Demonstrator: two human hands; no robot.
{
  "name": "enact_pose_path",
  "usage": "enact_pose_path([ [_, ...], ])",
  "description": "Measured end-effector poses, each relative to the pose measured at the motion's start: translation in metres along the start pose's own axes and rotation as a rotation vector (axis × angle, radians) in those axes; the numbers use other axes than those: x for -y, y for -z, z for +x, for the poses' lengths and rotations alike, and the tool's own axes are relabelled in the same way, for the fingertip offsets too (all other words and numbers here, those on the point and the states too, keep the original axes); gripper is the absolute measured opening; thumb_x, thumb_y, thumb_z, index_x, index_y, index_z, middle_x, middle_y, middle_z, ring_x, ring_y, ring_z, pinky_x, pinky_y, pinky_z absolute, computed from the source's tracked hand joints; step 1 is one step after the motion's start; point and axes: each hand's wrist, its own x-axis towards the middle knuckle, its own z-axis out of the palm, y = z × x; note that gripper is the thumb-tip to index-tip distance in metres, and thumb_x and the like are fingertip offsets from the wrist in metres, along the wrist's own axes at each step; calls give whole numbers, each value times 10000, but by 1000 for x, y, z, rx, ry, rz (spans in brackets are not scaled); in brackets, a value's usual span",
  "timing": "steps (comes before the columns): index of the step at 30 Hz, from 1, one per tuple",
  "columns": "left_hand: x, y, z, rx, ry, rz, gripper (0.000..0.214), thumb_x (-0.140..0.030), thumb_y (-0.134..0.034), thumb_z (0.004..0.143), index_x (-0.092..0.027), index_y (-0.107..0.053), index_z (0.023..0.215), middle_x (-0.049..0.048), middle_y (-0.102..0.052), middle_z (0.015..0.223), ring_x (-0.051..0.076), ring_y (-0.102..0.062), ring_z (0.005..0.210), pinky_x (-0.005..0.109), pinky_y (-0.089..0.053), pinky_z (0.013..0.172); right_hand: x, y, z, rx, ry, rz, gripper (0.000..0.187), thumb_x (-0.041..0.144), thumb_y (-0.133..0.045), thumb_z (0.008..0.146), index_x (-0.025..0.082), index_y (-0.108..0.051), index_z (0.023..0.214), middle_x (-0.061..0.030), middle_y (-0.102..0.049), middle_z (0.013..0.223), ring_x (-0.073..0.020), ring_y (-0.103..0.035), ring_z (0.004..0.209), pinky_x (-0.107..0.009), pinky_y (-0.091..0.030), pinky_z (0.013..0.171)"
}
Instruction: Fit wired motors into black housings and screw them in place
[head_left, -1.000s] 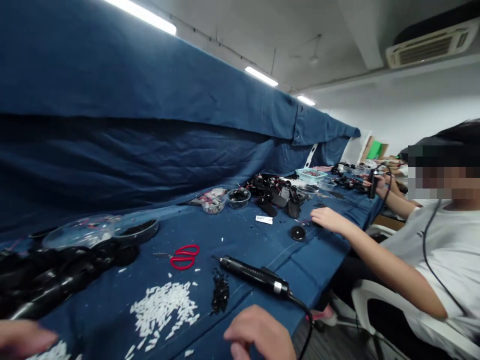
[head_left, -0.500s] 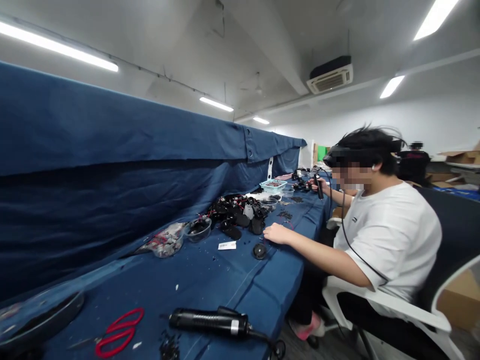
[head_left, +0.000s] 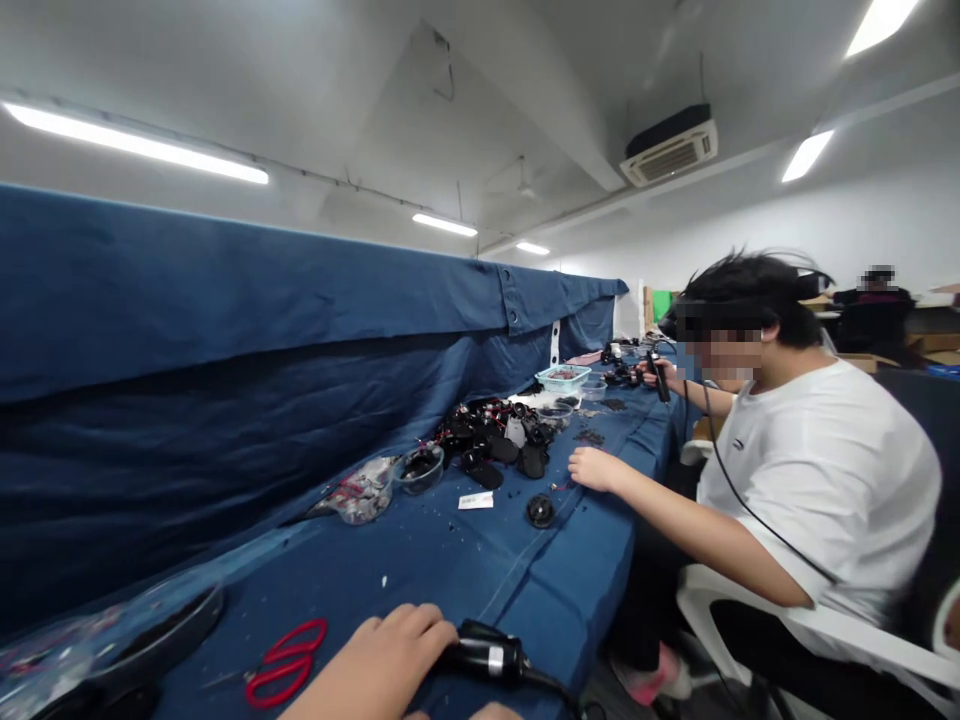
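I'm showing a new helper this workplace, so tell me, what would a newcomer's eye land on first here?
Probably the red-handled scissors at the lower left, bright against the blue cloth. Just right of them, the camera wearer's left hand lies over a black corded tool. Next, perhaps, the co-worker in white at the right and the heap of black parts near the picture's middle.

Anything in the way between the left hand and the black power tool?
Nothing visible. The left hand is on the power tool, covering its front; the rear and cord show beyond it. The red scissors lie off to the left, not between them. What's under the hand is hidden.
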Motion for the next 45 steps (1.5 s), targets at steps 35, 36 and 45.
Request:
enact_pose_path([
  [35,65,4,-55,180,461,-77,180,-331,-742,1014,-190,-739,1127,50,-762,1072,239,-736,973,426,-598,907,-89,-160,-217,-369,-574,729,386,316,-1035,698,179,-799,971,-22,-781,908,-53,-594,574,-124,-438,454],
  [36,69,0,-56,226,471,-83,228,-366,-743,1029,-173,-733,1149,61,-755,1100,236,-734,997,440,-611,927,-87,-161,-219,-366,-578,714,373,303,-1026,707,176,-793,969,-22,-776,918,-52,-591,580,-127,-441,455],
  [45,78,-11,-55,360,425,-150,283,-364,-745,1043,-168,-717,1245,92,-733,1258,261,-731,1124,463,-631,972,-82,-163,-221,-360,-601,629,368,284,-1020,678,180,-756,911,-8,-750,911,-50,-576,573,-127,-431,441],
])
